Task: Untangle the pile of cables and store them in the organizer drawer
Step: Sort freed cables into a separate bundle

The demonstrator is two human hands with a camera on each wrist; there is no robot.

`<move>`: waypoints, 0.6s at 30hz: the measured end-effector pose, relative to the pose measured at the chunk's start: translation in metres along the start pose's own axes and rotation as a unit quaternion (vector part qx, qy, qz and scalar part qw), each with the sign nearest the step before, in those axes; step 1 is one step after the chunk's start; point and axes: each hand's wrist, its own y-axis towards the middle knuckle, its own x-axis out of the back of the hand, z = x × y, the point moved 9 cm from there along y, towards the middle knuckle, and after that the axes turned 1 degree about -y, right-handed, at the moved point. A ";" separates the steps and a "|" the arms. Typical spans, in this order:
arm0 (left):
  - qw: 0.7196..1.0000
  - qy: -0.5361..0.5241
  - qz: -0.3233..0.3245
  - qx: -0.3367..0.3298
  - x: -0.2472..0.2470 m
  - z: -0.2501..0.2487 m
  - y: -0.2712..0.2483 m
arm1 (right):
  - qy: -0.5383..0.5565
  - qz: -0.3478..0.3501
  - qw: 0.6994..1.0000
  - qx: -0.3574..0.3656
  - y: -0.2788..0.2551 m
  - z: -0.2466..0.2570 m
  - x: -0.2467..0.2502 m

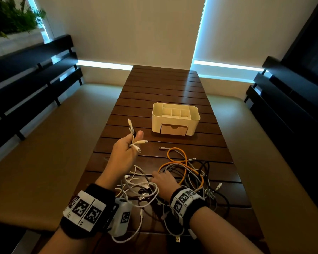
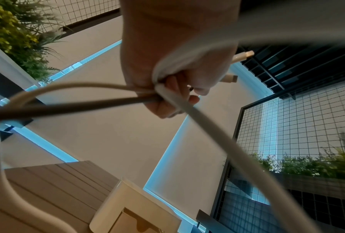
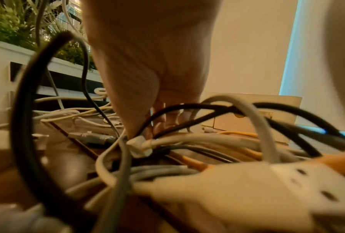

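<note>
While the left hand (image 1: 124, 153) clamps several connector ends (image 1: 136, 142), the right hand (image 1: 163, 180) seemingly pinches within the cable pile (image 1: 189, 178). Limp cords snag; grip plugs.

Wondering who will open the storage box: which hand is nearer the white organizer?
Left. The left hand is raised, gripping white cable ends just short of the organizer, on its left. The right hand rests back on the cable pile.

Slat table (image 1: 165, 85): organizer (image 1: 175, 123), cable pile (image 1: 182, 178).
</note>
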 end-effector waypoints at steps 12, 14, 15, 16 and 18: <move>1.000 -0.006 -0.004 0.000 0.014 0.007 -0.008 | -0.086 0.033 0.991 0.100 -0.001 0.006 -0.005; 1.000 -0.012 -0.006 0.003 0.015 0.009 -0.009 | -0.106 0.035 0.988 0.107 -0.003 0.010 -0.005; 1.000 -0.014 -0.009 0.001 0.016 0.009 -0.009 | -0.114 0.039 0.987 0.105 -0.004 0.011 -0.006; 1.000 -0.013 -0.013 -0.002 0.017 0.008 -0.009 | -0.124 0.042 0.986 0.099 -0.004 0.012 -0.006; 1.000 -0.014 -0.015 -0.007 0.018 0.007 -0.010 | -0.147 0.048 0.984 0.087 -0.006 0.012 -0.006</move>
